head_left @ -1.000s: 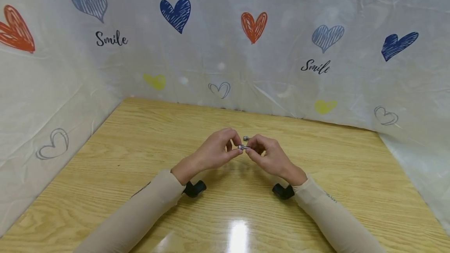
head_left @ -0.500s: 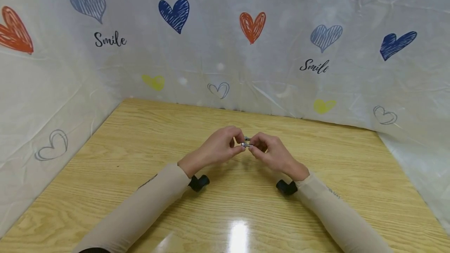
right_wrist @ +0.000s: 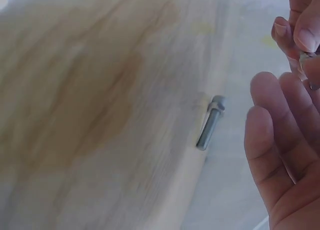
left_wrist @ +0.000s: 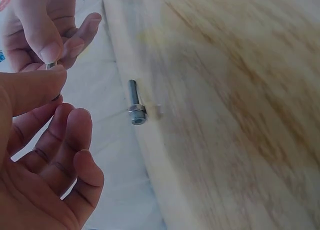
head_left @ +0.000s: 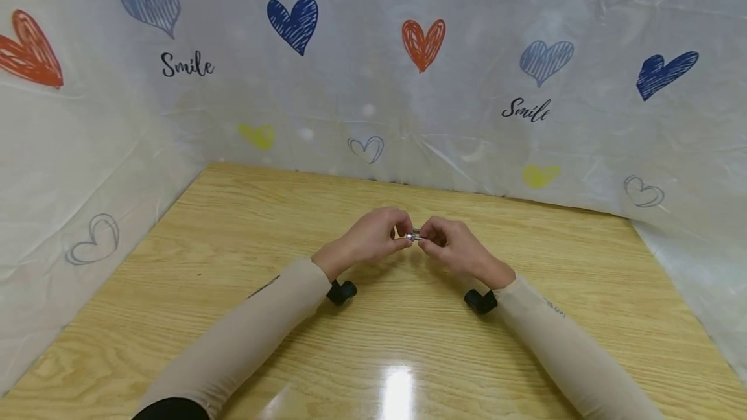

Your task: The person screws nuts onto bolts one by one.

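Note:
Over the middle of the table, my left hand (head_left: 376, 236) and right hand (head_left: 458, 248) meet fingertip to fingertip around a small metal bolt (head_left: 412, 236). The left thumb and fingers pinch its head end, while the right thumb and forefinger pinch the shank end. Fingers hide most of this bolt in both wrist views. Just beyond it, a second bolt lies on the table; the left wrist view shows this socket-head bolt (left_wrist: 136, 104) with a ring or nut below its head. The same loose bolt (right_wrist: 211, 121) appears beside the right hand's fingers in the right wrist view.
The wood-grain table (head_left: 280, 329) runs back to a white cloth (head_left: 467, 5) printed with hearts and "Smile", which also hangs along the sides. Black wrist cameras sit under the left cuff (head_left: 342, 292) and the right cuff (head_left: 480, 301).
Both hands have shifted slightly right and away from me with the bolt between them. The loose bolt is now more covered by the fingers in the head view.

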### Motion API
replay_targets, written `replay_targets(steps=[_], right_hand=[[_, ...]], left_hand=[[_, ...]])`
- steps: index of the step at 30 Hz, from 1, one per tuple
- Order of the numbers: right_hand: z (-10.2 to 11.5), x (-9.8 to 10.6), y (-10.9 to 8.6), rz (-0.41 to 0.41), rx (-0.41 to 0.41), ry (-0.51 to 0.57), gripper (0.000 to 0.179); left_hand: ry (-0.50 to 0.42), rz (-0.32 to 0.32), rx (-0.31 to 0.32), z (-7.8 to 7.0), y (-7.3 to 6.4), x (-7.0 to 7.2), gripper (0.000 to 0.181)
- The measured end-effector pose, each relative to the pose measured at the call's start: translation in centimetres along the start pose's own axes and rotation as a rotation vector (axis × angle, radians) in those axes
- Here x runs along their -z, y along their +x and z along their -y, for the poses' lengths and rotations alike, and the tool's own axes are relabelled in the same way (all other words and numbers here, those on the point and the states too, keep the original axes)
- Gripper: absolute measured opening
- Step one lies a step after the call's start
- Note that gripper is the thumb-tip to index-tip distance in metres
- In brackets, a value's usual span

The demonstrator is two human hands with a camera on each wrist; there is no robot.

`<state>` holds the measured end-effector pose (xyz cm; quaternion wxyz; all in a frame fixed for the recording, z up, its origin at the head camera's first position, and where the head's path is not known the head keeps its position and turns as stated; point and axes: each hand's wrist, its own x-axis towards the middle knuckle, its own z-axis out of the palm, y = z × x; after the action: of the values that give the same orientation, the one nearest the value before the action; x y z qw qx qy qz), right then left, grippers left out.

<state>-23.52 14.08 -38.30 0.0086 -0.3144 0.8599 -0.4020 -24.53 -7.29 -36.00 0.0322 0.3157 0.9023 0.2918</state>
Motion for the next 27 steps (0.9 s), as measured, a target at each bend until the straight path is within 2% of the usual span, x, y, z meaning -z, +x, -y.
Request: replay_targets(steps=[15,27], right_hand=[[-1.2,0.6,1.0,0.137,-0.072,-0.058,0.005],[-1.8,0.6,2.1,0.197,-0.068,-0.149,0.005]], left_hand=[[0.137,0.116,0.051,0.6,2.0,-1.0,0.009],[0.214,0.156,0.061,1.1,2.9,-1.4,0.009]])
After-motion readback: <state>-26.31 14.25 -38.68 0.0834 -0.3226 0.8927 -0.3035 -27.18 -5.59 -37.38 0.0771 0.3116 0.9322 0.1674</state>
